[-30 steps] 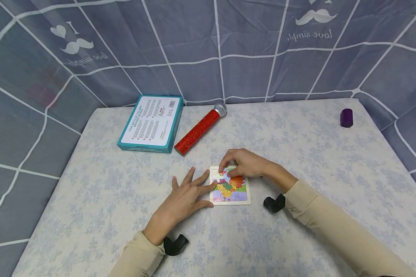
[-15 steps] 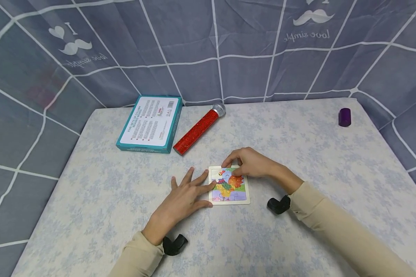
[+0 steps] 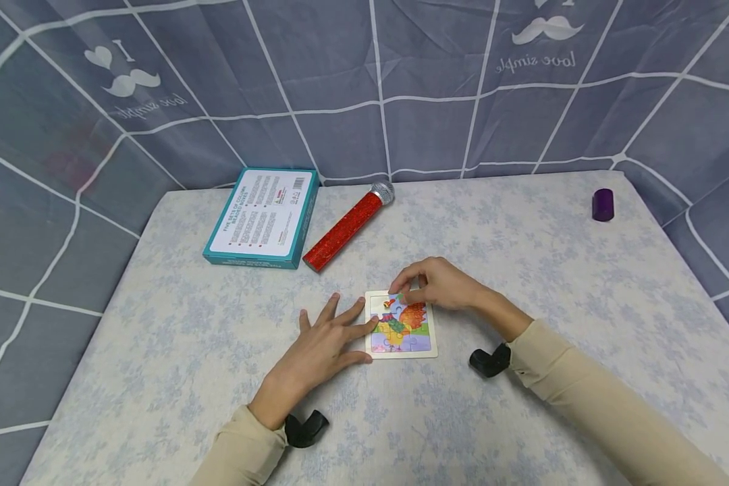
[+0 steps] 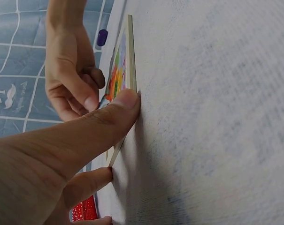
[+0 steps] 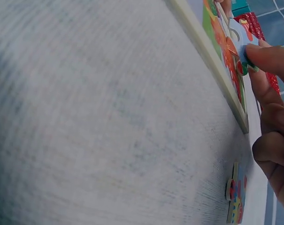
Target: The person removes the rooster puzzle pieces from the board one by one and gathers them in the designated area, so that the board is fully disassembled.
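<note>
The little jigsaw board [image 3: 401, 343] lies flat near the middle of the frame, its bright picture set inside a pale border. Above its upper part, the person's right hand [image 3: 442, 283] pinches a light-blue puzzle piece [image 5: 240, 40] between thumb and forefinger, the other fingers curled in; that forearm slants in from the lower right. The left hand [image 3: 325, 343] is spread wide, palm down, coming from the lower left, its thumb and a fingertip against the board's left side. Each wrist has a black mount [image 3: 306, 429] below a beige sleeve [image 3: 243, 449].

From the right wrist, I can make out colourful pieces [image 5: 237, 194] at the lower right, lying on the desk [image 3: 522, 256] beside the board. Farther up the desk, left of centre, a glittery red microphone [image 3: 343, 233] lies aslant next to a teal-edged box [image 3: 264, 212]. A purple cylinder [image 3: 603, 204] is at the upper right; behind hangs a blue-grey gridded curtain [image 3: 340, 67].
</note>
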A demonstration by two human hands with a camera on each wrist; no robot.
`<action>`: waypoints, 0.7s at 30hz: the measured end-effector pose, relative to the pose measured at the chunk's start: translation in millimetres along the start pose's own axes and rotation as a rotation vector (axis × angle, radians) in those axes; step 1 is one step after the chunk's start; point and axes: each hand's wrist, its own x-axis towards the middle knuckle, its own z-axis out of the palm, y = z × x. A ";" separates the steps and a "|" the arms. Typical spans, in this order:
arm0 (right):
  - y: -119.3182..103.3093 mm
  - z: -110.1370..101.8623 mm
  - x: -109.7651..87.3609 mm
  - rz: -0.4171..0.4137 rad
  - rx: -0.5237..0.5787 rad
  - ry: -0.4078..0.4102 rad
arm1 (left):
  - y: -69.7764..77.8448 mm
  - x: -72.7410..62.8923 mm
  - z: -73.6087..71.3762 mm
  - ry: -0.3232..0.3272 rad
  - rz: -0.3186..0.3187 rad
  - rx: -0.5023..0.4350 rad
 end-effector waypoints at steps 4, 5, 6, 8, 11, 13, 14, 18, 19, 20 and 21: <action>3.2 -1.5 -1.0 0.032 0.099 0.004 | 0.1 0.6 -0.1 -0.005 -0.005 0.000; 3.7 -2.4 -1.8 0.046 0.122 0.003 | 0.2 0.7 0.0 -0.006 -0.006 0.001; 5.1 -3.3 -2.4 0.056 0.135 0.001 | 0.3 0.8 0.0 -0.006 -0.007 0.002; 7.5 -6.9 -5.2 0.075 0.158 -0.001 | 0.4 0.9 -0.1 -0.006 -0.007 0.003; 12.3 -14.8 -11.7 0.109 0.170 -0.003 | 0.6 0.4 -0.1 0.000 -0.007 -0.004; 16.8 -21.2 -17.6 0.128 0.175 -0.001 | 0.7 -0.1 0.1 0.005 -0.004 -0.012; 19.6 -24.6 -21.0 0.142 0.179 0.001 | 0.6 -0.4 0.3 0.007 -0.002 -0.015; 30.4 -38.7 -36.9 0.187 0.173 0.025 | 0.1 -1.2 1.1 0.017 0.004 -0.021; 33.0 -42.1 -41.4 0.196 0.170 0.032 | -0.1 -1.3 1.3 0.017 0.005 -0.023; 35.6 -45.5 -45.8 0.205 0.163 0.038 | -0.1 -1.4 1.4 0.017 0.004 -0.024; 37.6 -48.7 -50.5 0.207 0.153 0.044 | -0.2 -1.4 1.4 0.017 0.004 -0.025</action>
